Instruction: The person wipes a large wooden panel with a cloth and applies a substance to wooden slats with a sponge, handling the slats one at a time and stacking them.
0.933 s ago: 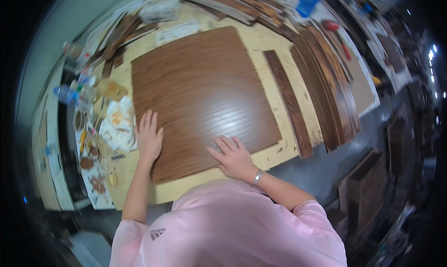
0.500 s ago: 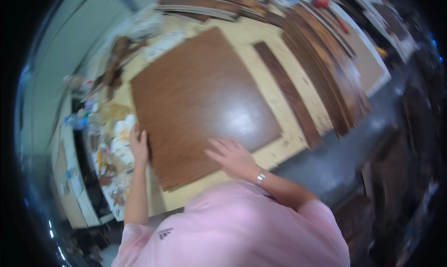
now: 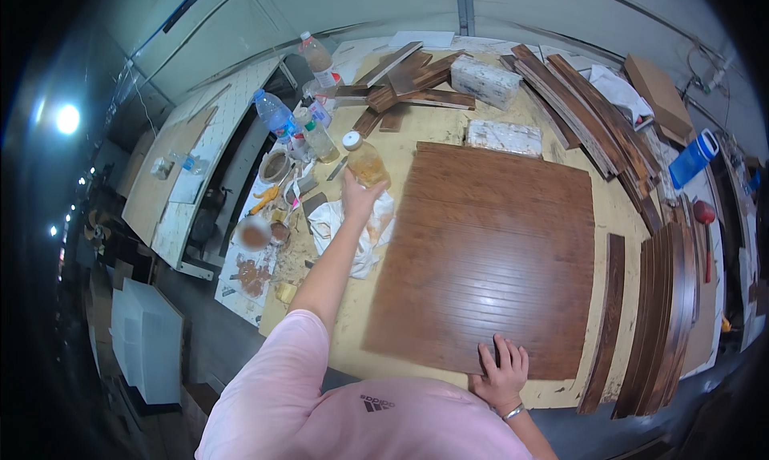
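Note:
A wide brown wood panel with fine parallel grooves lies flat on the table. My right hand rests on its near edge, fingers spread and holding nothing. My left hand is stretched out past the panel's left side, with thumb and fingers around the lower part of a clear plastic bottle. The bottle has a white cap, amber-brown stains or contents, and leans a little. Below that hand lies a crumpled, stained white cloth.
Several bottles, cups and a stained lid crowd the table's left side. Loose wood strips and two white blocks are behind the panel. Stacked boards, a single strip and a blue container stand or lie right.
My left hand has left the panel's left edge and now grips the bottle. My right hand has stayed on the panel's near part. The view has turned left.

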`<state>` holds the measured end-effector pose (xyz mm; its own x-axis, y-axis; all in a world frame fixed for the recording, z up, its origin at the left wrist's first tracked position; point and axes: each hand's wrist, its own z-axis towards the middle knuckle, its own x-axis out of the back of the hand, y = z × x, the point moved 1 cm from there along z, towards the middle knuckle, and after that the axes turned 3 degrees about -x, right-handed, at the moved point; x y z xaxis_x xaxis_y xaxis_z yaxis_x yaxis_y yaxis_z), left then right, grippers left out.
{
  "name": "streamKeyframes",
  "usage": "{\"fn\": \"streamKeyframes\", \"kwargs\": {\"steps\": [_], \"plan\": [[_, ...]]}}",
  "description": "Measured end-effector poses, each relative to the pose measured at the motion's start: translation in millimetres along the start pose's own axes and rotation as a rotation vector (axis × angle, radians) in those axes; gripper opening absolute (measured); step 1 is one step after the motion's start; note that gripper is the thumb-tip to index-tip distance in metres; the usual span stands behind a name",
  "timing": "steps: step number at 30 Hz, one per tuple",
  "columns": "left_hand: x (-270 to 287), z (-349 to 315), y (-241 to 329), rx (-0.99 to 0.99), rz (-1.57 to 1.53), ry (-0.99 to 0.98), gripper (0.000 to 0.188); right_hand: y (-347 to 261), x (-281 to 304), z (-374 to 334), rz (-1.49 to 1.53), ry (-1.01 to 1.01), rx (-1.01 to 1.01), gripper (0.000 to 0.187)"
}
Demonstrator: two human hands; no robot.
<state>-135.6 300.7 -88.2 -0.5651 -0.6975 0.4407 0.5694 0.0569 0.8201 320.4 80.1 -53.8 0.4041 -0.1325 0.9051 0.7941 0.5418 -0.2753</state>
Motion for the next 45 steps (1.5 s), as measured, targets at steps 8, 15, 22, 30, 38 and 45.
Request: {"fn": "streamKeyframes", "kwargs": {"steps": [8, 15, 22, 30, 38, 45], "plan": [[-16, 37, -18, 0.149, -0.358, 0.035, 0.064, 3, -10, -3, -0.072, 0.003, 0.017, 0.044], [58, 106, -126, 0.132, -0.24, 0.129, 0.066, 11, -13, -5, -0.167, -0.005, 0.096, 0.044], [58, 15, -25, 0.056, 0.349, 0.218, 0.049, 9, -16, -7, -0.151, -0.032, 0.039, 0.041], [46, 9, -30, -0.446, 0.953, -0.377, 0.029, 0, -6, -1, -0.072, -0.029, -0.012, 0.043], [-101, 91, 65, -0.591, 0.218, -0.461, 0.028, -19, 20, 11, 0.051, -0.131, -0.146, 0.057], [-150, 67, 84, -0.388, 0.533, -0.666, 0.042, -57, -21, -90, 1.005, 0.456, -1.315, 0.03]]}}
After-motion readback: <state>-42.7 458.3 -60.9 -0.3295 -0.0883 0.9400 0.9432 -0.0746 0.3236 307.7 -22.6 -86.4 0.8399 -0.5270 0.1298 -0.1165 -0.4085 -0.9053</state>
